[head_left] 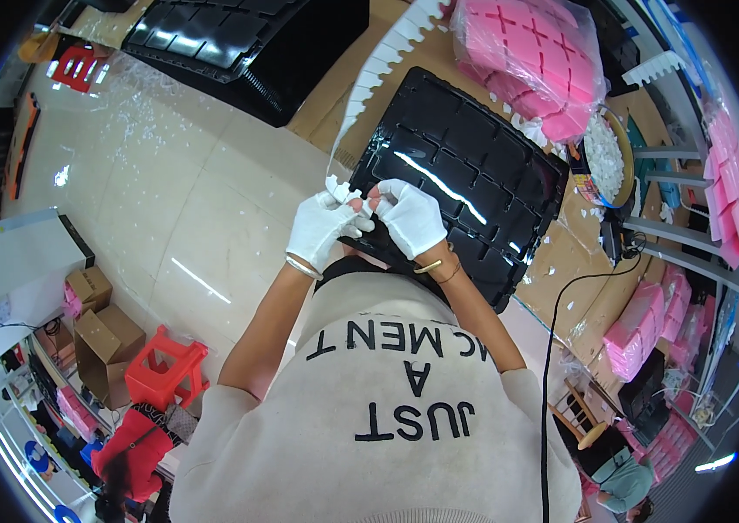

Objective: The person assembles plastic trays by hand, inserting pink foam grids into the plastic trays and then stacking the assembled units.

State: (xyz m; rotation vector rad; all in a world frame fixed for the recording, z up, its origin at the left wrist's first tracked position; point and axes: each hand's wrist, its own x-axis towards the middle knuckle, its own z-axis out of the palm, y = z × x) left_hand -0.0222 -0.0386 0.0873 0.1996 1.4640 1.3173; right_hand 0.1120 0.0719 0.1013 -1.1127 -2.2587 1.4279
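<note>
Both my hands wear white gloves with bare fingertips, and they meet at the near left edge of a glossy black plastic tray. A long white toothed strip curves down from the far side to my left hand. The fingers of that hand are closed on the strip's near end, where small white tabs stick up. Close beside it, my right hand pinches with thumb and forefinger; whatever lies between those fingertips is too small to name.
Pink foam pieces in a clear bag lie beyond the tray. A round tub of white bits stands to the right, near a black cable. Another black tray is at the far left. A red stool and a person in red are behind left.
</note>
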